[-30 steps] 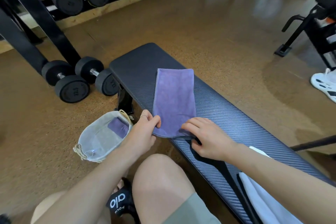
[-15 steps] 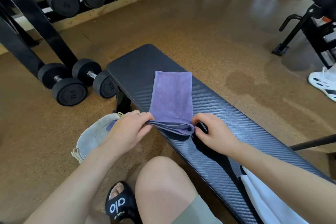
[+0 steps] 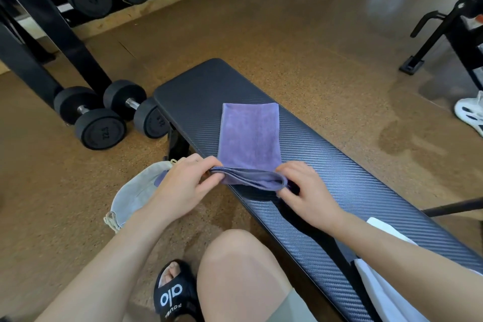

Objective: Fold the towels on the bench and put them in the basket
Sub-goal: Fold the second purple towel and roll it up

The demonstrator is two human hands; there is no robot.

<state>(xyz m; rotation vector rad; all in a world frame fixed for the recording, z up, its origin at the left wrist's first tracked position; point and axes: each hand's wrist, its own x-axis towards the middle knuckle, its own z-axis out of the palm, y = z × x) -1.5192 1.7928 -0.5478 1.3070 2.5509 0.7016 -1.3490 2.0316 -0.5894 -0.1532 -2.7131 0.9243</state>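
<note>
Since a second ago, both hands have gone from pressing the towel's (image 3: 248, 136) near end flat to lifting it: that edge now stands clear of the desk (image 3: 352, 180) in a thick layered lip, while the far part still lies flat on the pad. The left hand (image 3: 183, 185) pinches the lip's left corner between thumb and fingers; the right hand (image 3: 305, 193) pinches the right corner, fingers curled under it. Holding both corners likely keeps the layers square, so the near end can be carried away from the person and laid over the far end for another fold. The towel is already a narrow strip lying across the desk, so I judge the folding well along and the move to the basket (image 3: 136, 193) not yet begun.

The basket, a soft pale bag, sits on the floor (image 3: 287, 34) just beside the left hand, with a bit of purple cloth showing inside, probably a towel already put away. A white towel (image 3: 386, 293) lies on the desk's near right end, under the right forearm, still waiting.

The desk is a black padded bench with a ribbed weave. Around it are a brown speckled floor, two dumbbells (image 3: 104, 115) beside a black rack (image 3: 52, 21), more weights along the wall, and another machine's frame at right.
</note>
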